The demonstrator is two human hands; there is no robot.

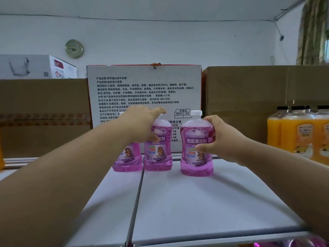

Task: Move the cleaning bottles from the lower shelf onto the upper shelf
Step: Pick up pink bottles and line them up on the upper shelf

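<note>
Three pink floor-cleaner bottles stand upright on the white upper shelf (204, 202). My left hand (142, 123) grips the upper part of the middle bottle (157, 155), hiding its cap. A left bottle (127, 158) stands just beside it, its top hidden behind my wrist. My right hand (219, 138) is wrapped around the right side of the right bottle (196, 145), whose white cap shows. At the bottom right edge, more pink bottles (292, 244) on the lower shelf are barely visible.
Behind the bottles stands a white printed carton (142, 90), with brown cardboard boxes on the left (42, 118) and the right (258, 90). Orange juice bottles (300, 134) stand at the right of the shelf. A seam (138, 196) splits the shelf surface.
</note>
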